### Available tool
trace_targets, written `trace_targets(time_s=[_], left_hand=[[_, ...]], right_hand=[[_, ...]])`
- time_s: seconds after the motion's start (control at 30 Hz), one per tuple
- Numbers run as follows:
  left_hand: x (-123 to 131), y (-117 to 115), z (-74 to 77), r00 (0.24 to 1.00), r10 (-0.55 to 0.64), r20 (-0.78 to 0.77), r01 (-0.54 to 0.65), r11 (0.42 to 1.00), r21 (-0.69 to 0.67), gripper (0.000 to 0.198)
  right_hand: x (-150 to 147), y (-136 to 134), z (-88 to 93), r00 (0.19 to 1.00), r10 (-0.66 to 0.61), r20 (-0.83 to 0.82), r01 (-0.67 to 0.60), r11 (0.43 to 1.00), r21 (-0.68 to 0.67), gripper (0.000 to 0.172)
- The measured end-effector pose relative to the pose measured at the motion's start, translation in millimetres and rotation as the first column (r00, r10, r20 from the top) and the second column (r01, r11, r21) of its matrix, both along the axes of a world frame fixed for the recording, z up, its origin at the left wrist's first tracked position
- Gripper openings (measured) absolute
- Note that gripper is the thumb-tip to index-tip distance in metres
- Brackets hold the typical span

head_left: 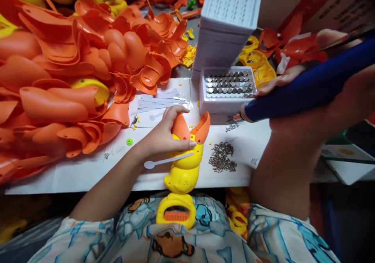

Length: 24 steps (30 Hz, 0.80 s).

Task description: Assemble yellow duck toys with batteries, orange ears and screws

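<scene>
My left hand (164, 134) is wrapped round the upper end of a yellow plastic toy (184, 177) with two orange flaps. The thumb lies across the toy near a screw hole. A thin white strip with a round end (150, 164) crosses the toy's body. The toy's loop handle (190, 212) rests against my patterned clothing. My right hand (313, 118) grips a blue electric screwdriver (301, 85), its metal tip pointing left, apart from the toy. Below that tip lie a few loose screws (233, 127), and a larger pile of small screws (222, 157) sits right of the toy.
Orange curved shells (55, 102) are heaped at left. A white tray of button cells (228, 85) stands before a tall stack of white trays (225, 16). White strips (159, 102) lie mid-table; a green ring (129, 142) is nearer. Yellow parts (262, 65) lie behind the screwdriver.
</scene>
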<state>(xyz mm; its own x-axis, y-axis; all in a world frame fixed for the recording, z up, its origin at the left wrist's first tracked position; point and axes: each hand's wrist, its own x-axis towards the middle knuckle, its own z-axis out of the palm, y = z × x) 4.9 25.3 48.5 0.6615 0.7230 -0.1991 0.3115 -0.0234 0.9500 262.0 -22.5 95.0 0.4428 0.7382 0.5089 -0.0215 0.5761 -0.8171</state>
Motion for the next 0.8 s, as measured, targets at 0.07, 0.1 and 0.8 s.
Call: trace_targets(time_s=[0.07,0.1,0.8], left_hand=[[-6,-1,-1.6,1.000,-0.010,-0.006,0.010,0.998,-0.056,0.079],[-7,-2,-2.4,1.000,-0.004,-0.005,0.004,0.997,-0.075,0.079],[-3,-5,-7.2,0.996,0.061,0.068,-0.053,0.992,-0.115,0.073]], right_hand=[[-3,1,-4.9,0.999,-0.049,-0.014,0.049,0.999,0.022,0.032],[-5,2,-6.6,0.998,-0.063,-0.007,0.063,0.998,0.029,0.025],[0,12,-33.2,0.964,-0.170,0.205,0.145,0.981,0.132,0.028]])
